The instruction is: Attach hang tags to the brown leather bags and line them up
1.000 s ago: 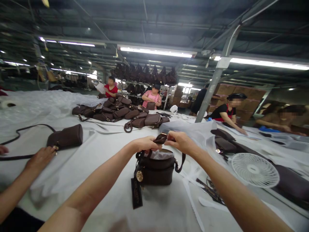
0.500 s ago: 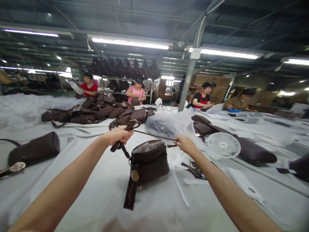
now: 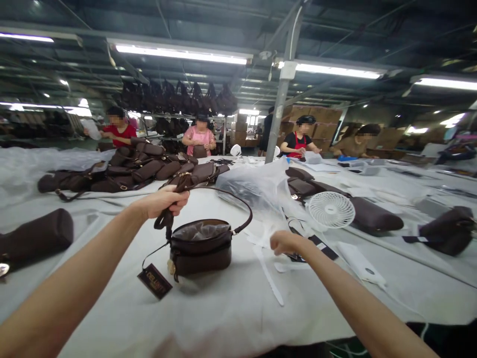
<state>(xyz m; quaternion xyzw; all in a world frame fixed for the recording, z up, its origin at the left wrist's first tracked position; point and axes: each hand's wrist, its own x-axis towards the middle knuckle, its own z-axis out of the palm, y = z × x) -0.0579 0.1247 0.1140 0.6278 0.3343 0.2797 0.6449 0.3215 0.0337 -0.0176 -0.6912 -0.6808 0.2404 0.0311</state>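
A small brown handbag (image 3: 201,246) stands upright on the white table cover (image 3: 231,308), its top open with clear plastic stuffing showing. My left hand (image 3: 164,200) is closed on the folded end of the bag's shoulder strap (image 3: 238,209), which arcs over the bag to its right side. A dark hang tag (image 3: 154,281) dangles from the bag's left front. My right hand (image 3: 285,242) hovers to the right of the bag, fingers curled, above white paper strips (image 3: 266,271); nothing shows in it.
A white desk fan (image 3: 331,209) stands right of my right hand beside a clear plastic bag (image 3: 257,186). Brown bags lie piled at the back left (image 3: 130,171), at the left edge (image 3: 35,238) and on the right (image 3: 376,219). Several people work across the table.
My right hand let go of the strap and dropped down to the right of the bag. The strap went from taut to a loose arc. The view swung rightward.
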